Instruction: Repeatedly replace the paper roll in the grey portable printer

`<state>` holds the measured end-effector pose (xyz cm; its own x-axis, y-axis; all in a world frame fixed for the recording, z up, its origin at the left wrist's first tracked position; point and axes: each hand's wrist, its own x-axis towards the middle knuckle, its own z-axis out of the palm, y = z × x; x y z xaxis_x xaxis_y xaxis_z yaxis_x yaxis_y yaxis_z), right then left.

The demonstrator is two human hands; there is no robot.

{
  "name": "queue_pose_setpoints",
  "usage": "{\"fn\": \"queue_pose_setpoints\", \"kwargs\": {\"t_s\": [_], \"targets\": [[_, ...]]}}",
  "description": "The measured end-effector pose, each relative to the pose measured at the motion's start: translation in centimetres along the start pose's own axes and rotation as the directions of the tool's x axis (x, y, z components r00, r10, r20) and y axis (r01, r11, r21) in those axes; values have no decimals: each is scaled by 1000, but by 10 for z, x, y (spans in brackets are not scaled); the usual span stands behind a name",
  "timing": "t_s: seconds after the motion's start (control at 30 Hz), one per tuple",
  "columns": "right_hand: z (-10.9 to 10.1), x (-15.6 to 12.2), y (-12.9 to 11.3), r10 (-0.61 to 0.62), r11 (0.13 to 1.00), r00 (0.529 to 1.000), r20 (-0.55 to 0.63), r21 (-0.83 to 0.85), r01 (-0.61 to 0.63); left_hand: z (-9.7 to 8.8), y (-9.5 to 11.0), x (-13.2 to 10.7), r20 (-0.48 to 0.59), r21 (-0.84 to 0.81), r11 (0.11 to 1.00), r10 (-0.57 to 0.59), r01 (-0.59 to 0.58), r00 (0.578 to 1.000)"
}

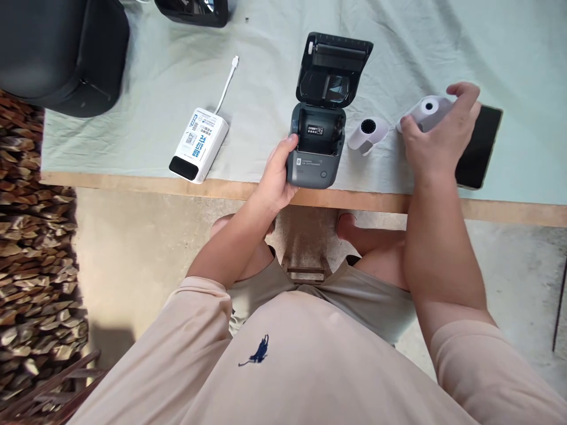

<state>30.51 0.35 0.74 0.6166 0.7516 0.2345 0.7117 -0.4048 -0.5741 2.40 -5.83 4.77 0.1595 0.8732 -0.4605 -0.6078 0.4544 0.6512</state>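
Note:
A dark grey portable label printer has its lid raised, and its paper bay holds no roll. My left hand grips the printer's left side, thumb on the rim of the bay. Over to the right, my right hand is around a white paper roll, with the thumb at its left edge and the index finger bent at its right. The hand hides part of that roll. A second white paper roll, its end slightly unwound, rests on the cloth between the printer and my right hand.
A black-screened phone or tablet lies partly under my right forearm and hand. Left of the printer is a white power bank with a short cable. A large black case and a black device stand farther back. The wooden table edge runs in front.

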Motion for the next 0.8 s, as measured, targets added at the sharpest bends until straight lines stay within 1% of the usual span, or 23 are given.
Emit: {"fn": "queue_pose_setpoints", "kwargs": {"t_s": [0.13, 0.33, 0.4, 0.43, 0.53, 0.6, 0.63, 0.67, 0.7, 0.73, 0.77, 0.8], "targets": [[3, 3, 3, -14, 999, 1000, -1, 33, 14, 3, 1, -1, -8, 20, 1000, -7, 7, 1000], [7, 4, 19, -135, 971, 989, -66, 190, 146, 2, 0, -1, -10, 20, 1000, -18, 18, 1000], [13, 8, 23, -165, 942, 977, -131, 272, 196, 1, 0, -1, -7, 15, 1000, -13, 13, 1000], [16, 11, 23, -180, 918, 967, -182, 321, 232, 0, 0, -1, -5, 15, 1000, -8, 8, 1000], [23, 19, 15, -234, 820, 915, -329, 439, 368, -2, -1, 1, 6, 12, 1000, 9, -9, 1000], [20, 18, -1, -302, 731, 869, -392, 490, 475, -3, -2, 2, 15, 20, 1000, 14, -14, 1000], [15, 12, -12, -356, 663, 836, -418, 517, 541, -4, -3, 3, 21, 31, 999, 15, -15, 1000], [9, 4, -24, -415, 583, 790, -452, 534, 612, -6, -4, 4, 29, 46, 999, 16, -17, 999], [2, -7, -37, -491, 423, 717, -495, 584, 693, -7, -5, 5, 36, 59, 998, 22, -24, 999], [-5, -19, -50, -579, 273, 609, -542, 575, 772, -8, -7, 5, 41, 69, 997, 28, -31, 999], [-11, -32, -61, -633, 203, 534, -561, 545, 813, -10, -8, 6, 45, 77, 996, 34, -37, 998], [-16, -45, -70, -683, 224, 523, -510, 535, 815, -11, -9, 6, 46, 82, 996, 39, -42, 998]]}}
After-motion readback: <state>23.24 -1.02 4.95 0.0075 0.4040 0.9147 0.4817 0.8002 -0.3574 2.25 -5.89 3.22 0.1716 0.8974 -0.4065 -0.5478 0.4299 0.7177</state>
